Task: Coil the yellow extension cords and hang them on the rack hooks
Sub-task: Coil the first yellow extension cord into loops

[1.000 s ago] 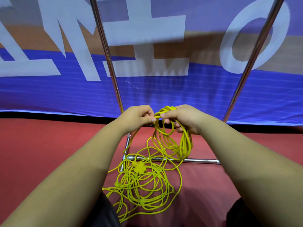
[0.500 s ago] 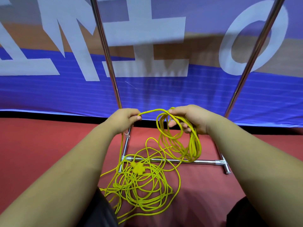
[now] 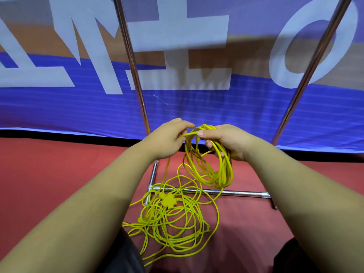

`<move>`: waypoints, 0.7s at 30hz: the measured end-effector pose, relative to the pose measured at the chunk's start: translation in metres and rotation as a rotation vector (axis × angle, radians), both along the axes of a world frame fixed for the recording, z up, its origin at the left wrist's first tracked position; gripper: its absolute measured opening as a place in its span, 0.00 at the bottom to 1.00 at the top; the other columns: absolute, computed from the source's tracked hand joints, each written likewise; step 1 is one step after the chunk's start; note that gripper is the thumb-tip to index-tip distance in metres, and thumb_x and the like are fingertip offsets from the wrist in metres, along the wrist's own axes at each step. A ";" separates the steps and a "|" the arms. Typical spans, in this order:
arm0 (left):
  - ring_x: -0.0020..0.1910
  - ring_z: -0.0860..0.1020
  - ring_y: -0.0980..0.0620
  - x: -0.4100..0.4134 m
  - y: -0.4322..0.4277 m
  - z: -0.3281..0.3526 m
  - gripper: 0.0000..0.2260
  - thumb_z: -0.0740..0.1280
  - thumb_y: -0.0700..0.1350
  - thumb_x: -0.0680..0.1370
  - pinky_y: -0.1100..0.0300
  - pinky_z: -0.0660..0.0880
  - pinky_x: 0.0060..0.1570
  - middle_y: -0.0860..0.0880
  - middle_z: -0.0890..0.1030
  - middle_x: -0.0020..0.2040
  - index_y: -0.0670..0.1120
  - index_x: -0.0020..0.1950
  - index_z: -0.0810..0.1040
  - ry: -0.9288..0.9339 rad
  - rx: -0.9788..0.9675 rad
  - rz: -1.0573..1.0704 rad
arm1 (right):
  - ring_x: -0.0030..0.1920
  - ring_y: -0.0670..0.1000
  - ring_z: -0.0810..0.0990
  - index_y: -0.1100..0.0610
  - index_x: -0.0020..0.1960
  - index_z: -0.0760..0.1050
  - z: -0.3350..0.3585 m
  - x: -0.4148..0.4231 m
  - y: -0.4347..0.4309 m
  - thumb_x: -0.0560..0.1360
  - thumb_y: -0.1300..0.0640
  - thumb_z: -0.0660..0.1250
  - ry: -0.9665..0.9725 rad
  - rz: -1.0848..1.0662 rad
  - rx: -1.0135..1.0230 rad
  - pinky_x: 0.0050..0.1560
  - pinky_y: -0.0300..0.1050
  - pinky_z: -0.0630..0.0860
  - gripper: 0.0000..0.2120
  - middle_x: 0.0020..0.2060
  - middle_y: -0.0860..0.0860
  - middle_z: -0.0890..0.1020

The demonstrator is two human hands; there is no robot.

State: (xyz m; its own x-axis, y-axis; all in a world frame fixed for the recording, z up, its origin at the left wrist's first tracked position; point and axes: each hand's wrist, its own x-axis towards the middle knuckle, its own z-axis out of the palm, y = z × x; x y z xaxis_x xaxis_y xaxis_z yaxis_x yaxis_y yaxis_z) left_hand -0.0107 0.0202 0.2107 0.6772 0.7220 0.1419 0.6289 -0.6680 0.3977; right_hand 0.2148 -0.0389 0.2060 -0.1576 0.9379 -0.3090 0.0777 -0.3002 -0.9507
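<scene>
Several loops of yellow cord [image 3: 215, 175] are gathered into a coil hanging from the right grip [image 3: 226, 140], whose fingers curl through and round the top of the bundle, thumb pressed on it. The left grip [image 3: 167, 138] is just beside it, thumb and fingers pinching one strand at the coil's top; a strand runs down from there to the loose heap [image 3: 173, 231] on the red floor [image 3: 49, 174]. The heap looks the larger share: many slack turns lying over one another, with a star-shaped socket block [image 3: 168, 200] at its far edge, by the rack's base bar [image 3: 236, 192]. One cord or more, cannot tell. Judged progress: coiling under way, well short of half; nothing hung, no hooks in view. Left to do: draw in the slack, close off the coil, lift it to the rack. Room: the coil hangs clear of the floor, its lowest loops near the base bar. Some floor loops lie across that bar and beside the short foot [image 3: 152, 184] at its left end, a likely snag when cord is pulled up. The left upright [image 3: 130, 56] rises behind the left grip, the right upright [image 3: 315, 56] well apart, with a blue banner [image 3: 216, 111] behind both. Open floor either side of the heap; dark-clothed knees [image 3: 126, 253] crowd its near edge.
</scene>
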 end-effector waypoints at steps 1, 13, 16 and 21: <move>0.48 0.74 0.52 -0.006 0.004 -0.005 0.17 0.67 0.40 0.81 0.60 0.70 0.50 0.54 0.73 0.49 0.51 0.70 0.77 0.026 -0.026 0.033 | 0.25 0.52 0.67 0.62 0.52 0.79 0.000 -0.001 0.000 0.76 0.50 0.76 0.006 -0.003 -0.004 0.24 0.42 0.64 0.15 0.31 0.54 0.77; 0.44 0.81 0.46 -0.026 0.023 -0.043 0.06 0.61 0.50 0.85 0.47 0.79 0.45 0.49 0.82 0.46 0.49 0.52 0.74 0.164 -0.176 0.356 | 0.27 0.47 0.71 0.57 0.54 0.78 0.005 -0.005 -0.002 0.80 0.54 0.73 0.047 0.003 -0.076 0.27 0.42 0.72 0.08 0.29 0.48 0.74; 0.43 0.82 0.49 -0.025 0.026 -0.045 0.07 0.61 0.47 0.85 0.51 0.80 0.45 0.49 0.84 0.47 0.47 0.50 0.75 0.111 -0.137 0.407 | 0.26 0.46 0.69 0.56 0.56 0.77 0.004 -0.006 -0.002 0.80 0.52 0.72 0.019 0.024 -0.107 0.25 0.41 0.66 0.09 0.29 0.48 0.73; 0.44 0.78 0.45 -0.018 0.031 -0.030 0.11 0.63 0.37 0.81 0.52 0.76 0.39 0.52 0.76 0.44 0.52 0.53 0.80 0.085 0.165 0.357 | 0.26 0.46 0.68 0.55 0.48 0.78 0.004 -0.004 -0.004 0.80 0.46 0.70 0.020 0.095 -0.152 0.25 0.40 0.65 0.13 0.33 0.49 0.75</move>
